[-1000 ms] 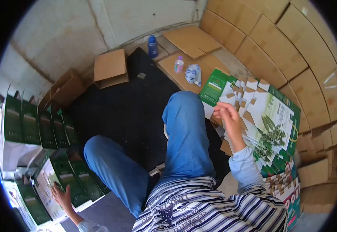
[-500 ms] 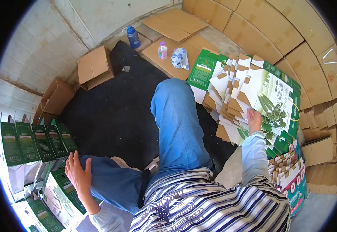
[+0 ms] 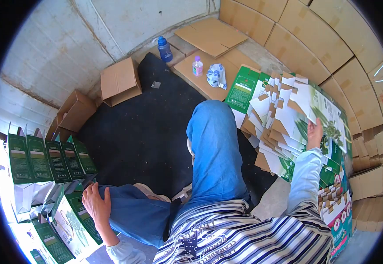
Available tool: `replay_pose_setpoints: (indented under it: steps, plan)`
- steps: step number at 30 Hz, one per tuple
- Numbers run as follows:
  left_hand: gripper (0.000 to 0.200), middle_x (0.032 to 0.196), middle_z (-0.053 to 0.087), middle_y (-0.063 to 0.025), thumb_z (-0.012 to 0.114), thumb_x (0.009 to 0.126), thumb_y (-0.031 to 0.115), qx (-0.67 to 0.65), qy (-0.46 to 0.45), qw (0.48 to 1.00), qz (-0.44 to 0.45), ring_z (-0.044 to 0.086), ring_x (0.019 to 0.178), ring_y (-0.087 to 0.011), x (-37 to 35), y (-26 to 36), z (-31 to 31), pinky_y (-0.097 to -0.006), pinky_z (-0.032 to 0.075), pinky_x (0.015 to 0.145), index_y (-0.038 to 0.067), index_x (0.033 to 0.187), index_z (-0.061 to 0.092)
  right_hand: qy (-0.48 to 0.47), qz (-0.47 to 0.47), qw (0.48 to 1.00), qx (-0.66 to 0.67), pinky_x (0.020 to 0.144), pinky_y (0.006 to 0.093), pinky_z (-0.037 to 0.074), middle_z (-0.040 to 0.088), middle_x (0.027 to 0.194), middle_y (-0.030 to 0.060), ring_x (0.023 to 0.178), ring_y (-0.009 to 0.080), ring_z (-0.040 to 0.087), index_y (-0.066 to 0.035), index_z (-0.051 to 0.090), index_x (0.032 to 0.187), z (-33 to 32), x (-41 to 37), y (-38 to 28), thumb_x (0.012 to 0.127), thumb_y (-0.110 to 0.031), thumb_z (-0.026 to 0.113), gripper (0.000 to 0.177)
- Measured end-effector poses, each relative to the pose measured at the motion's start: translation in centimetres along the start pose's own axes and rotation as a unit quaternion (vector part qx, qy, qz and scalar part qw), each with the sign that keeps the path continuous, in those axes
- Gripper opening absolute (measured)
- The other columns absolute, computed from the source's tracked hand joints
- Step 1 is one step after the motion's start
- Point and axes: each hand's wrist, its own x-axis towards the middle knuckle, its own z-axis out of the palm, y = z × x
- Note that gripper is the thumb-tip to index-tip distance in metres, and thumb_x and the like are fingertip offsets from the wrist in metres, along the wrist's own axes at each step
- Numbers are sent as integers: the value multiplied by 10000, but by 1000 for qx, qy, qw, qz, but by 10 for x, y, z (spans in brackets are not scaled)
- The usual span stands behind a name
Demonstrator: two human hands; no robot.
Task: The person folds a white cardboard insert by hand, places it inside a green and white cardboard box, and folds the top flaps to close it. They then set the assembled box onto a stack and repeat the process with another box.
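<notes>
My right hand (image 3: 315,133) is closed on the edge of the top flat carton (image 3: 328,115), white and green with a leafy plant printed on it. That carton is tilted up a little from the fanned pile of flat cartons (image 3: 284,125). My left hand (image 3: 97,205) rests with its fingers apart by my left thigh, beside a green and white box (image 3: 75,218), and holds nothing. Several standing green boxes (image 3: 40,158) are lined up just beyond it.
Brown cartons (image 3: 303,48) are stacked along the right wall. An open brown box (image 3: 119,82), a blue bottle (image 3: 165,50), a small clear bottle (image 3: 197,67) and a patterned cloth (image 3: 216,76) lie ahead, around a black mat (image 3: 134,136).
My right hand has closed on the top carton and lifted its near edge, moving to the right. The whole view has shifted slightly; my left hand stays beside the boxes.
</notes>
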Motion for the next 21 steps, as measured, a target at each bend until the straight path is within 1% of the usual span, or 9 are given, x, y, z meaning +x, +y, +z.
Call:
replay_pose_setpoints:
  steps: [4, 7, 9, 12, 15, 17, 19, 20, 21]
  plan:
    - [408, 1152, 570, -167, 625, 824, 283, -28, 14, 999, -6, 500, 1113, -329, 6, 2, 1, -432, 366, 953, 19, 1132, 581, -115, -43, 992, -2, 665, 230, 478, 643, 983, 67, 869, 160, 621, -72, 564, 1128, 73, -86, -34, 837, -251, 682, 362]
    - [418, 1162, 569, -168, 640, 824, 231, -221, 44, 973, 51, 516, 1105, -341, 25, 10, -1, -417, 388, 954, 11, 1170, 560, -252, -19, 967, 42, 701, 237, 486, 634, 1060, 72, 912, 137, 616, -55, 561, 1131, 130, -144, -39, 854, -233, 665, 345]
    - [429, 1175, 571, -158, 637, 845, 193, -385, -1, 919, 83, 551, 1091, -301, 49, 14, 4, -377, 420, 941, -1, 1212, 530, -318, 1, 947, 39, 811, 295, 494, 604, 1170, 90, 1022, 164, 600, -24, 526, 1197, 175, -197, -33, 902, -229, 593, 365]
    - [453, 1191, 565, -153, 602, 896, 241, -612, -107, 782, 47, 571, 1071, -226, 84, 26, 7, -331, 438, 929, -8, 1258, 492, -402, 58, 912, 46, 943, 363, 445, 583, 1222, 101, 1105, 217, 572, -22, 478, 1273, 224, -245, -9, 939, -246, 518, 404]
    - [591, 1230, 542, -155, 475, 942, 443, -723, -143, 674, 40, 552, 1109, -238, 110, 30, -6, -355, 432, 941, 16, 1344, 404, -452, 88, 888, 11, 932, 350, 445, 588, 1198, 98, 1092, 214, 570, -22, 518, 1231, 263, -290, 23, 928, -270, 497, 392]
    - [705, 1277, 510, -149, 373, 927, 574, -803, -140, 578, 39, 523, 1153, -257, 125, 18, 11, -390, 422, 953, 49, 1396, 330, -472, 137, 871, -4, 922, 364, 449, 583, 1195, 118, 1073, 248, 580, 12, 500, 1238, 282, -327, 44, 923, -267, 489, 421]
    - [752, 1318, 477, -149, 354, 906, 619, -894, -137, 423, 63, 500, 1181, -270, 128, 5, 9, -418, 409, 965, 60, 1407, 303, -502, 187, 844, -38, 910, 353, 459, 583, 1186, 128, 1057, 246, 586, 2, 506, 1230, 290, -366, 63, 913, -251, 502, 406]
    - [709, 1309, 485, -139, 349, 918, 597, -921, -125, 361, 76, 501, 1179, -273, 132, -5, 15, -423, 423, 951, 65, 1386, 330, -526, 213, 822, -47, 914, 357, 458, 578, 1188, 129, 1058, 248, 584, 2, 499, 1236, 289, -374, 80, 911, -238, 505, 405]
    - [596, 1249, 526, -141, 409, 941, 489, -945, -48, 324, 11, 542, 1123, -273, 125, -2, -4, -422, 445, 931, 37, 1330, 385, -547, 238, 801, -55, 918, 361, 457, 574, 1190, 130, 1058, 251, 582, 2, 492, 1243, 286, -381, 97, 908, -226, 509, 405]
